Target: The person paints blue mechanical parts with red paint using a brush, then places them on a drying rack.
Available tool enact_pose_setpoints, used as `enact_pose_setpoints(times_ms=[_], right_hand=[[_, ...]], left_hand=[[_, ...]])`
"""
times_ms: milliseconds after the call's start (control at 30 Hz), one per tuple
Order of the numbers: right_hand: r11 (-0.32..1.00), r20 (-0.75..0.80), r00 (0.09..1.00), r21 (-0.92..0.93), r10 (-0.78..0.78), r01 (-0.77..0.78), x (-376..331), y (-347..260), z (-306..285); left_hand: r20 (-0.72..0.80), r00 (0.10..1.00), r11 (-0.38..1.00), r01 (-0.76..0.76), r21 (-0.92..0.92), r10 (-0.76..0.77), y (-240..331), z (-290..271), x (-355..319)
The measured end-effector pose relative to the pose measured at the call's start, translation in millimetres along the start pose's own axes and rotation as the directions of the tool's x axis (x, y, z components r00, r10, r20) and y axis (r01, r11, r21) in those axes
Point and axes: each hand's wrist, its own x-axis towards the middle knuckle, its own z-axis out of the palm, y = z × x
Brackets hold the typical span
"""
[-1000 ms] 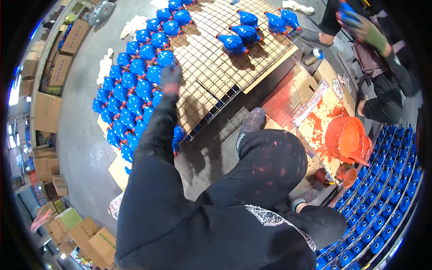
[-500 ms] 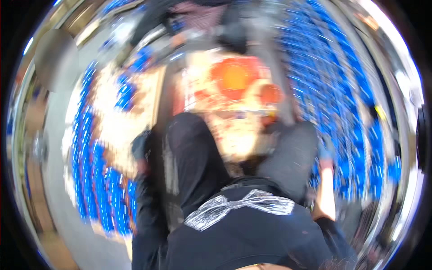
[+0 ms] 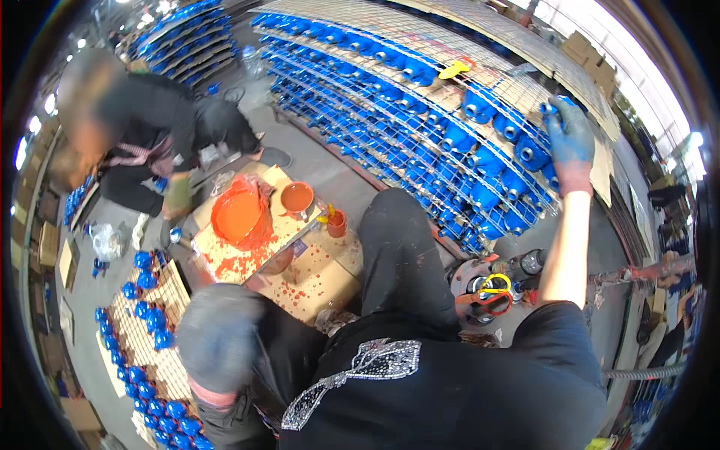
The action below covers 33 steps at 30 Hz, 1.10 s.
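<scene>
My right hand (image 3: 571, 141), in a grey glove stained blue, reaches out over the right end of a wire rack (image 3: 375, 105). Its fingers are closed round a blue-painted metal casting (image 3: 550, 109), mostly hidden by the glove. More blue castings (image 3: 531, 152) with round openings sit on the rack just beside this hand. My left hand (image 3: 219, 337), gloved in grey with a pinkish cuff, is by my left knee. Motion smears its fingers, so I cannot make out whether it holds anything.
A red-orange paint basin (image 3: 238, 217), a smaller paint tub (image 3: 297, 198) and a cup (image 3: 336, 223) stand on splattered cardboard (image 3: 311, 281). Blue castings (image 3: 155, 319) stand on a board at left. A co-worker (image 3: 154, 120) crouches opposite. Red-and-black equipment (image 3: 480, 292) stands by my right knee.
My view has swung toward the rack on the right. My right hand has risen from beside my right knee to the rack's top. My left hand has come to my left knee.
</scene>
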Motion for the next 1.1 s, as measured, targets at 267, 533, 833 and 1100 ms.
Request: enact_pose_setpoints(times_ms=[267, 533, 833, 1100], right_hand=[[0.995, 0.464, 0.882, 0.097, -0.075, 0.034, 63, -48, 119], [0.981, 0.558, 0.830, 0.162, -0.003, -0.106, 95, -17, 170], [0.989, 0.375, 0.916, -0.008, 0.140, -0.148, 53, 16, 41], [0.951, 0.454, 0.872, -0.307, 0.182, -0.039, 18, 41, 45]], left_hand=[[0.447, 0.599, 0.708, -0.697, -0.117, 0.664, 108, 19, 90], [0.198, 0.579, 0.603, -0.792, -0.094, 0.791, 64, 26, 80], [0.417, 0.810, 0.910, -0.394, -0.132, 0.412, -10, 45, 85], [0.311, 0.950, 0.879, 0.183, -0.439, -0.042, -101, 81, 80]])
